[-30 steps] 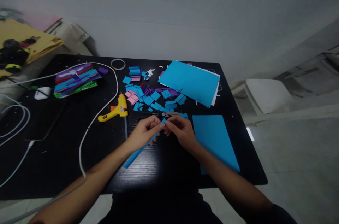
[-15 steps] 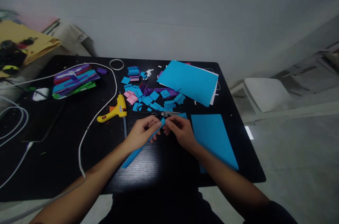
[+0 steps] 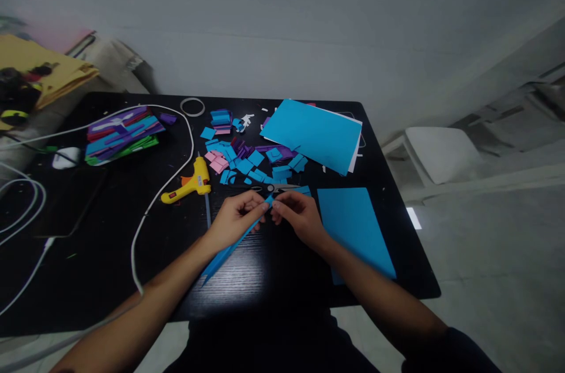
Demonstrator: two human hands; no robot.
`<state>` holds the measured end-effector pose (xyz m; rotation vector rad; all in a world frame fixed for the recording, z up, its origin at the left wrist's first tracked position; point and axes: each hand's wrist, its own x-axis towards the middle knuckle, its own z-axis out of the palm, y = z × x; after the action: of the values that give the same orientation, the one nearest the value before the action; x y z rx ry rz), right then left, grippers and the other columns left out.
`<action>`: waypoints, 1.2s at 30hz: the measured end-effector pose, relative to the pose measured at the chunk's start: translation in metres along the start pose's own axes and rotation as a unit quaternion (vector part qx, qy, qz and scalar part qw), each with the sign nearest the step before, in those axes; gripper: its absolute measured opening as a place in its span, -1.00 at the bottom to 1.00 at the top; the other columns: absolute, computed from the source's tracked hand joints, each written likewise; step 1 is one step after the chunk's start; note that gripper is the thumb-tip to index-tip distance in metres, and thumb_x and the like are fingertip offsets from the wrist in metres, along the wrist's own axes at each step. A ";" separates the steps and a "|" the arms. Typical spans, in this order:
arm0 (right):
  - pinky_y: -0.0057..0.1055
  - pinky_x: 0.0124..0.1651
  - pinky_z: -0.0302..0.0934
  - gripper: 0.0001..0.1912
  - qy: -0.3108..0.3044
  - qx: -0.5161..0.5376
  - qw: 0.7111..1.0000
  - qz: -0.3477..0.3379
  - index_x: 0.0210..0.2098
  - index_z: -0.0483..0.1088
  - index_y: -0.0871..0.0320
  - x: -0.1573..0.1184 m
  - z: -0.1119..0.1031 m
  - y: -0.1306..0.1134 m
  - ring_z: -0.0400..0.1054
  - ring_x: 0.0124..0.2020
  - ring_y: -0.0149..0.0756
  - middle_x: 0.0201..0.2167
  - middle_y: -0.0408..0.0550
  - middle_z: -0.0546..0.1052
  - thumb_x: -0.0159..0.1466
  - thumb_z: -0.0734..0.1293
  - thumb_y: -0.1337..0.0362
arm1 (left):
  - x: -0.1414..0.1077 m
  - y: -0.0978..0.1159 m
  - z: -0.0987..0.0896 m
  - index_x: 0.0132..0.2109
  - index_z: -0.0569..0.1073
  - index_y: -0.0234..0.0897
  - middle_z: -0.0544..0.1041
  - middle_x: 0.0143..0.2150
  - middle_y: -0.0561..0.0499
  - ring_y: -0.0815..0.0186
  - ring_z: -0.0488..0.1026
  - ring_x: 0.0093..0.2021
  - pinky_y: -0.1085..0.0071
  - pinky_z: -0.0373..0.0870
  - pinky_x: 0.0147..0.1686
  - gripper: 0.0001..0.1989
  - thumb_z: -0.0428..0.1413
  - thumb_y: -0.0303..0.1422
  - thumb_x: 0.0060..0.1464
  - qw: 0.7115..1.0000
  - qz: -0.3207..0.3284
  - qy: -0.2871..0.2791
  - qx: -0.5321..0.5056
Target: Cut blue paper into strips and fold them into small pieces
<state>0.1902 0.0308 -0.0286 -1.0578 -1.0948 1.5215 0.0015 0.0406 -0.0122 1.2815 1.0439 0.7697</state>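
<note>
1. A person works a blue strip (image 3: 229, 250) with two bare hands above a black table (image 3: 282, 287)
2. The left hand (image 3: 238, 220) is nearly closed, fingers curled under and thumb pressed on the strip close to its upper end
3. The right hand (image 3: 300, 217), likewise curled nearly closed, pinches the strip's tip between thumb and fingers, just beside the left thumb
4. From the fingertips, the strip slants down past the left wrist to a pointed end near the table's front edge; whether that end touches the table cannot be told
5. Scissors (image 3: 271, 188) lie just beyond the hands, near blue pieces (image 3: 245, 166) and pink pieces (image 3: 217, 162)
6. A yellow glue gun (image 3: 196, 179) rests left of the scissors, a glue stick (image 3: 208, 213) extending from it toward the left hand
7. A blue sheet (image 3: 353, 223) lies flat beside the right hand, partly under the right forearm; another blue sheet (image 3: 313, 135) lies at the back, over white paper (image 3: 355, 156)
8. At left, a white cable (image 3: 145, 215) curves between the glue gun and a colorful bundle (image 3: 123, 133)
</note>
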 end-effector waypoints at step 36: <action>-0.32 -0.26 0.47 -0.80 -0.006 -0.063 0.997 -0.052 -0.22 0.63 0.08 -0.005 -0.002 0.002 0.55 -0.38 -0.29 -0.37 -0.10 0.66 0.22 0.54 0.14 | -0.002 0.007 -0.001 -0.28 0.53 -0.31 0.56 -0.50 0.06 0.37 0.50 -0.51 0.46 0.42 -0.43 -0.61 0.26 -0.02 0.19 1.000 0.011 0.019 -0.012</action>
<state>0.1926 0.0264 -0.0305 -1.0617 -1.2492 1.3927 0.0001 0.0401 -0.0052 1.2647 1.0501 0.8234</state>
